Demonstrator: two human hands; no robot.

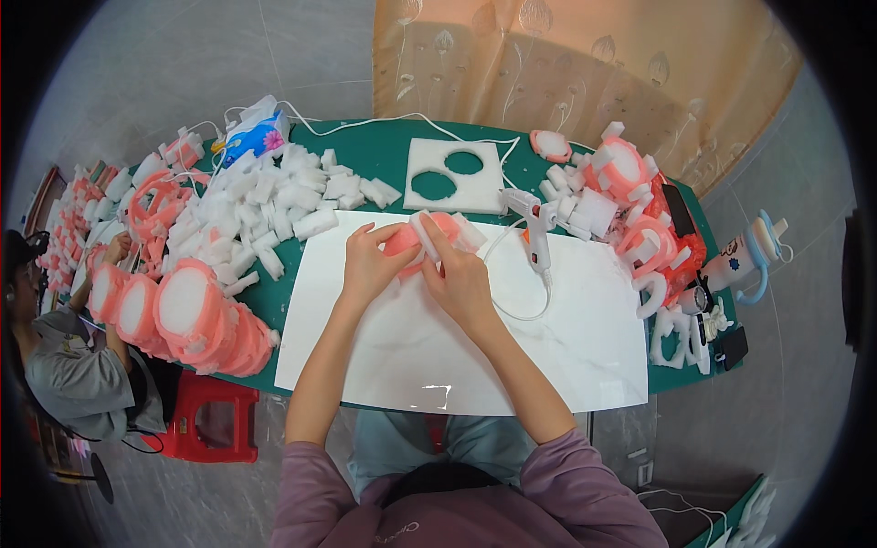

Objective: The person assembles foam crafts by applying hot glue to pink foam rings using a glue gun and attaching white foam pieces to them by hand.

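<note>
Over the far part of a white board (411, 338), my two hands meet at a pink and white foam piece (445, 225). My left hand (373, 260) grips its pink left side, fingers curled round the edge. With my right hand (457, 279) I press on a white strip (423, 236) of the piece, the index finger stretched along it. Just right of my hands a white hot glue gun (536, 224) stands on the board, its cord looping over the white surface. Beyond them lies a white foam slab (454, 164) with two round holes.
White foam blocks (283, 192) heap at the left, with stacked pink and white foam pieces (192, 310) nearer. More pink foam (626, 173), a phone (679, 210) and a bottle (740, 260) are at the right. Another person (82, 365) sits far left by a red stool (215, 411).
</note>
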